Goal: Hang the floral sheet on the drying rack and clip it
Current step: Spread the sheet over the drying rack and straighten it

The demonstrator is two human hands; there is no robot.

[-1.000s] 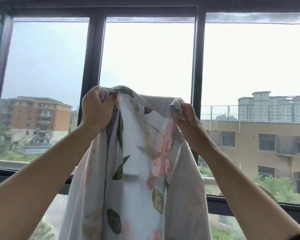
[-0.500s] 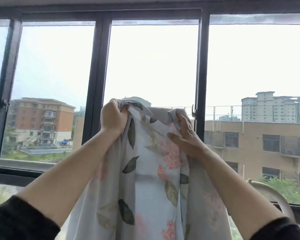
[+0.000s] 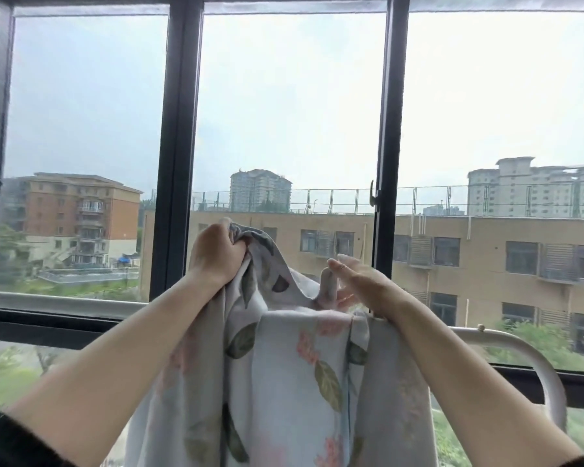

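Floral sheet (image 3: 284, 382) drapes over the white drying rack (image 3: 506, 340), hiding the rail beneath it. My left hand (image 3: 216, 259) clenches the bunched top edge, held above the rail. My right hand (image 3: 363, 286) is blurred beside a small fold; I cannot tell whether it pinches it. Dark window frames (image 3: 177, 146) and buildings (image 3: 81, 210) stand behind.

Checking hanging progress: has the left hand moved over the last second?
Yes: the left hand has dropped toward the window's lower rail and shifted right, off the dark mullion.
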